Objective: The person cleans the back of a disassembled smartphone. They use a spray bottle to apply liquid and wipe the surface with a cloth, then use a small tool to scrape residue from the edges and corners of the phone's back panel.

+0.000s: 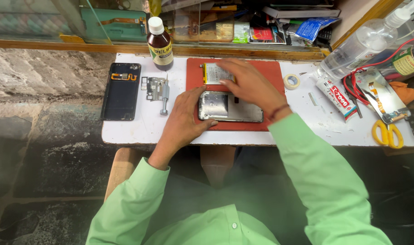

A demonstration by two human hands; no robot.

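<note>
Hands (216,102) on opened phone (229,107), brown bottle (160,44), scissors (387,134) aside

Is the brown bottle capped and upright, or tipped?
Capped and upright: the brown bottle stands on the white table, its white cap on top.

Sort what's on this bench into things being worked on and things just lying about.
In hand:
opened phone body, steadied by left hand
flat battery, under right hand
red mat

Lying about:
black back cover
brown bottle
tape roll
glue tube
yellow scissors
</note>
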